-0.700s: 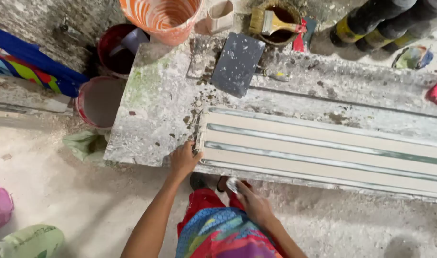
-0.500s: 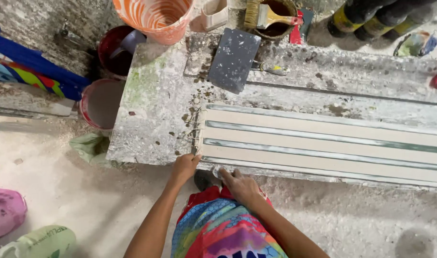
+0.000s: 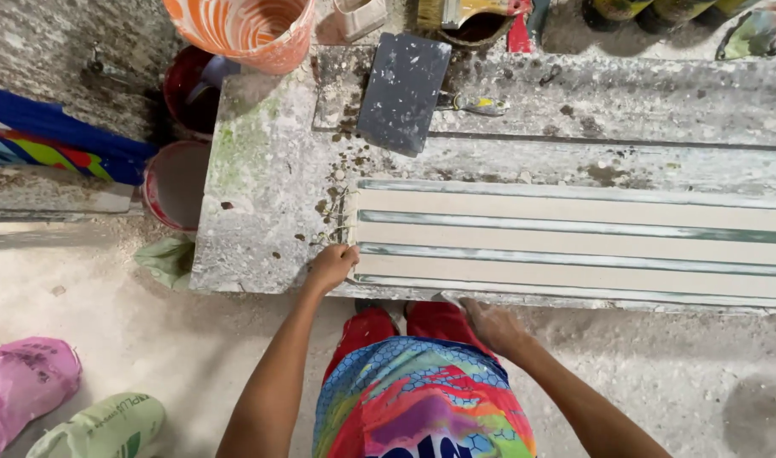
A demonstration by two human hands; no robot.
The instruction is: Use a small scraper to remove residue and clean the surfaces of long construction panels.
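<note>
At the table's near edge, left hand [image 3: 331, 266] curls its fingers onto the end corner of the long ribbed moulding [image 3: 574, 242]; right hand [image 3: 492, 326] sits loosely open just below the table [image 3: 261, 212] edge, gripping nothing visible. Moulding lies flat along the table. Beyond: dark trowel [image 3: 402, 92], then orange striped bucket [image 3: 250, 30].

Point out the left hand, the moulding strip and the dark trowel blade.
left hand [image 3: 331, 266], head view, on the knuckles.
moulding strip [image 3: 574, 240], head view, on a pale middle band.
trowel blade [image 3: 403, 92], head view, centre of the flat face.
</note>
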